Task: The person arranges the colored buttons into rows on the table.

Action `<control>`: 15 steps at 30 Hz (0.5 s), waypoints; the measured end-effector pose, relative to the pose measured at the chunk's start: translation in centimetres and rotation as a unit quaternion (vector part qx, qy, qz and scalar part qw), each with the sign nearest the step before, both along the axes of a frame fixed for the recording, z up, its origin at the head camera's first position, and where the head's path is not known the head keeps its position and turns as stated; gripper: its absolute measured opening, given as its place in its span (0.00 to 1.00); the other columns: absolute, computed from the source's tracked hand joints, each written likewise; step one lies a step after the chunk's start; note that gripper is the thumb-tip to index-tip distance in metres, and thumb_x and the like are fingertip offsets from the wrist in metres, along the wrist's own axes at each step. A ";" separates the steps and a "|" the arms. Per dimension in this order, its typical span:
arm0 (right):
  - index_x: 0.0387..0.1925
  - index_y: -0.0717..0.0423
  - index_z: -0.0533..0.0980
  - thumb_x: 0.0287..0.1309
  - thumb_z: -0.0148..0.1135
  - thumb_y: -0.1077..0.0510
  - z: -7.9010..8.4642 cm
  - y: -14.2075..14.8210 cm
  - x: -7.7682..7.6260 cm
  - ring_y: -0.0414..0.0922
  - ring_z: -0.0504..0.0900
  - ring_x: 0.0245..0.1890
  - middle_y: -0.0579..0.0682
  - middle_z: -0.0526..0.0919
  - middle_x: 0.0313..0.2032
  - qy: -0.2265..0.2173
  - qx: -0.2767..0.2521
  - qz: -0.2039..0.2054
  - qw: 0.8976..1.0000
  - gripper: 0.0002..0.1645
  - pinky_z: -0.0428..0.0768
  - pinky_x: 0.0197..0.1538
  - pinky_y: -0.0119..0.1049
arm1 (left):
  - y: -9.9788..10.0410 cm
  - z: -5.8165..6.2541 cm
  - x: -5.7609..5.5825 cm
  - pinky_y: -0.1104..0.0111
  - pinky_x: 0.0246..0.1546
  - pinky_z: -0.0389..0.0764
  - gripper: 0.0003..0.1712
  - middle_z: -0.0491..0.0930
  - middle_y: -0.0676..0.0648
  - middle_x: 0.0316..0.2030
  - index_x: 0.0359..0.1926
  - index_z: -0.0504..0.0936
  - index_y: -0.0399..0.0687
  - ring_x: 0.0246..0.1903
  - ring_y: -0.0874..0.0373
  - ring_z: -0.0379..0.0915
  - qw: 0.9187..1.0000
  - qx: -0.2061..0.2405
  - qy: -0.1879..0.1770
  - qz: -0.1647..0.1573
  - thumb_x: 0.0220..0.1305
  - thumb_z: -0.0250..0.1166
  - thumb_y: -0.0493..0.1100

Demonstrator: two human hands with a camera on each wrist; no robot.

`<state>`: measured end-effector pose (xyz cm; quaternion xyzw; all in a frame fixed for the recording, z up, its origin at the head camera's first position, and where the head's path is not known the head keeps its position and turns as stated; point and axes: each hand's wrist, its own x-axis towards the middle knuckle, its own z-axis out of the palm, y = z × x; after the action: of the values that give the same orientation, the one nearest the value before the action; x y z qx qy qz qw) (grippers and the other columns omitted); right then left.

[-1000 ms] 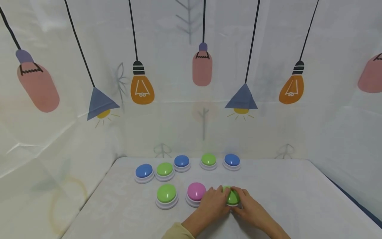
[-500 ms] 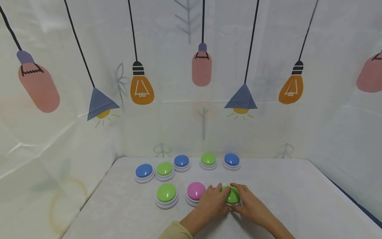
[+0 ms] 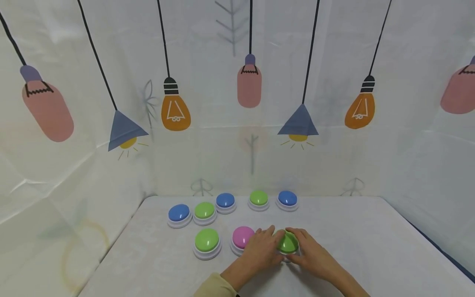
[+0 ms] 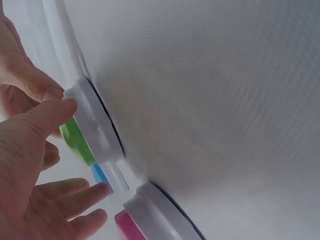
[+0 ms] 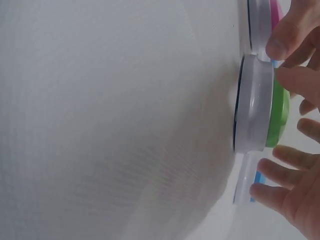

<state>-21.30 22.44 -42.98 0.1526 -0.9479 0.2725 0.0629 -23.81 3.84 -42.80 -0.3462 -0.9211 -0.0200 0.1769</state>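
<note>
A green push button [image 3: 288, 242] on a white round base sits on the white table, at the right end of the front row. My right hand [image 3: 315, 258] holds its right side, thumb at the near edge and index finger curved over the far edge. In the right wrist view, the right thumb [image 5: 300, 82] lies against the green dome. My left hand [image 3: 262, 249] is at the button's left, its thumb [image 4: 62, 107] near the base's edge and its other fingers spread loosely. A pink push button [image 3: 243, 237] stands just left of it, partly covered by the left hand.
Another green button [image 3: 206, 240] stands farther left in the front row. Behind are blue [image 3: 179, 213], green [image 3: 204, 210], blue [image 3: 225, 200], green [image 3: 258, 198] and blue [image 3: 287, 198] buttons. A printed white curtain [image 3: 211, 161] hangs behind the table [image 3: 352, 231].
My hands have loosened and spread slightly apart around the green button, the left one shifting left and away from the dome. The buttons stay in place.
</note>
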 end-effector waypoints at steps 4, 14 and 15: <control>0.65 0.53 0.68 0.50 0.76 0.52 0.1 0.0 -0.1 0.57 0.75 0.61 0.53 0.74 0.58 0.010 0.003 0.014 1.000 0.42 0.75 0.60 0.57 | -0.4 0.1 0.0 0.58 0.57 0.78 0.38 0.78 0.44 0.58 0.60 0.73 0.55 0.53 0.53 0.79 1.000 -0.006 -0.006 0.001 0.52 0.74 0.62; 0.64 0.54 0.69 0.53 0.74 0.50 0.5 -0.3 -0.7 0.55 0.76 0.59 0.51 0.75 0.57 0.075 0.032 0.042 0.996 0.39 0.77 0.58 0.54 | -1.8 0.8 0.4 0.57 0.60 0.76 0.38 0.74 0.46 0.63 0.61 0.71 0.59 0.59 0.52 0.74 0.998 -0.047 0.032 -0.004 0.53 0.70 0.67; 0.65 0.53 0.69 0.53 0.73 0.49 0.6 -0.5 -0.8 0.55 0.76 0.60 0.51 0.75 0.58 0.072 0.030 0.041 0.996 0.39 0.77 0.58 0.54 | -2.1 1.0 0.4 0.57 0.60 0.75 0.38 0.74 0.46 0.63 0.62 0.71 0.59 0.60 0.52 0.74 0.998 -0.048 0.035 -0.005 0.54 0.69 0.67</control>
<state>-22.14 21.98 -42.36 0.2126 -0.9415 0.2348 0.1150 -23.36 1.73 -41.76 -0.3597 -0.9124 0.0351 0.1924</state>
